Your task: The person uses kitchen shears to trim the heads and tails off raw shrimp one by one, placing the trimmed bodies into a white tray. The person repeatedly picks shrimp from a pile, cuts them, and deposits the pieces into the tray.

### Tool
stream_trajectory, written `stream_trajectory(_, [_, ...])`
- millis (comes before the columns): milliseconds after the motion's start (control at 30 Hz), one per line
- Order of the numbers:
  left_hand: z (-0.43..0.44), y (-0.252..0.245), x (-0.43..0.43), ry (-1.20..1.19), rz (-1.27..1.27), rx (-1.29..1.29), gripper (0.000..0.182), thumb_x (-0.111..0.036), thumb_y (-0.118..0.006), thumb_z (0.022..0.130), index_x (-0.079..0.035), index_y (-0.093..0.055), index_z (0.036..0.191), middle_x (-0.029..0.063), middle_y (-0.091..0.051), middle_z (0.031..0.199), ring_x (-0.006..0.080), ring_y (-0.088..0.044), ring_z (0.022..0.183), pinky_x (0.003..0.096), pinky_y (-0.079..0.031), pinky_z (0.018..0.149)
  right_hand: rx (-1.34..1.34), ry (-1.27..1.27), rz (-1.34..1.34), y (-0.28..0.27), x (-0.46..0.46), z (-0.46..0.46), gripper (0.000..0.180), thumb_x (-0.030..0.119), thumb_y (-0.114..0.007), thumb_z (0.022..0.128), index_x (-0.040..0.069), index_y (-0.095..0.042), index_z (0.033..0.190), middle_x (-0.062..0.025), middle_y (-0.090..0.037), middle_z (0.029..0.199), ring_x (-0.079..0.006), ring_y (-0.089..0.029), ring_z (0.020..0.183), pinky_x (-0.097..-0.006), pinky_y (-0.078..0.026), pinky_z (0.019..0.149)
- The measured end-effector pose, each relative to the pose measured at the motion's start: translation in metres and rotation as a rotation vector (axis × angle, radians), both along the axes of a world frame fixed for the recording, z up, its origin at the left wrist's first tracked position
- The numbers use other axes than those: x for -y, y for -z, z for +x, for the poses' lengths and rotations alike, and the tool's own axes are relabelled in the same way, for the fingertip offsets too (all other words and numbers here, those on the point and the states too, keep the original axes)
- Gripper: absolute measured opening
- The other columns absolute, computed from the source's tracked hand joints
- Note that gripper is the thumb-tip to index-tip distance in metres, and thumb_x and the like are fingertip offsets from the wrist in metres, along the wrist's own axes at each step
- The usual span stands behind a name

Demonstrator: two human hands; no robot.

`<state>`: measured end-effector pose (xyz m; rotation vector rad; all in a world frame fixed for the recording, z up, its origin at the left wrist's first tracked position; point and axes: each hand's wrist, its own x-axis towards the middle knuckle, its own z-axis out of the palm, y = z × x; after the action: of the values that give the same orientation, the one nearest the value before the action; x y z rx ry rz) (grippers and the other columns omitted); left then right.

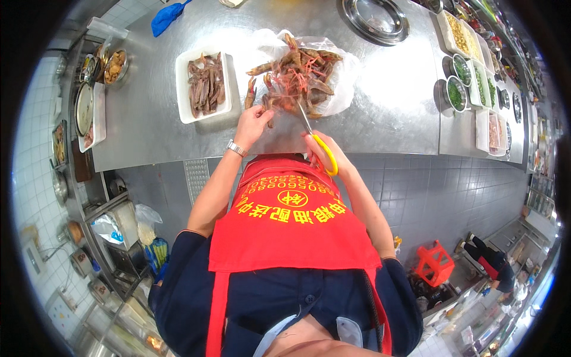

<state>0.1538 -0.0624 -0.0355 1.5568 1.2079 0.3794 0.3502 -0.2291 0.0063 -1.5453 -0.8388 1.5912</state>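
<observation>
My left hand (254, 125) pinches the lower end of a brown piece of meat, seemingly a cured poultry piece, in front of the pile. In my right hand (328, 151) are scissors (330, 155) with yellow handles, their blades pointing up and left to the pile's near edge. The pile of brown meat pieces (321, 80), with thin red strings among them, lies on a clear plastic bag (348, 96). One piece (250, 93) lies apart at its left. Left of that stands a white plastic tray (182, 89) holding similar brown strips (207, 85).
The steel worktable (151, 111) carries a blue cloth (167, 18) and round metal plates (379, 20) at its far side. At right are bowls of chopped greens (455, 94) and food trays (490, 129). A red stool (435, 263) and another person (495, 267) are behind at right.
</observation>
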Motion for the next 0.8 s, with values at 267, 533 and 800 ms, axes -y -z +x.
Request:
stream_trajectory(267, [-0.010,0.013,-0.009,0.077,-0.059,0.061,0.031,-0.024,-0.066,0.091,-0.005,-0.051,0.071,-0.0052,-0.045,0.064,0.0056,-0.037,0.059,0.0269,-0.032,0.053,0.042,-0.130,-0.125,0.010,-0.027,0.007,0.050,0.054,-0.047,0.098,0.006,-0.049,0.085,-0.0014,-0.051,0.065,-0.0110,-0.053,0.048,-0.0259,-0.044,0.041])
stream_trajectory(533, [-0.014,0.017,-0.023,0.211,-0.032,-0.020,0.030,-0.025,-0.066,0.091,-0.003,-0.055,0.074,-0.0038,-0.049,0.067,0.0068,-0.041,0.064,0.0279,-0.036,0.057,0.097,-0.202,-0.163,0.007,-0.031,0.020,0.052,0.058,-0.053,0.094,0.007,-0.051,0.085,-0.0031,-0.052,0.067,-0.0120,-0.055,0.052,-0.0267,-0.042,0.042])
stream_trajectory(800, [-0.012,0.001,-0.033,0.320,-0.084,-0.005,0.028,-0.025,-0.065,0.092,-0.003,-0.058,0.076,-0.0033,-0.052,0.067,0.0065,-0.043,0.063,0.0266,-0.037,0.057,0.184,-0.286,-0.104,0.011,-0.035,0.031,0.052,0.058,-0.053,0.094,0.006,-0.057,0.095,-0.0035,-0.054,0.070,-0.0134,-0.057,0.057,-0.0277,-0.045,0.049])
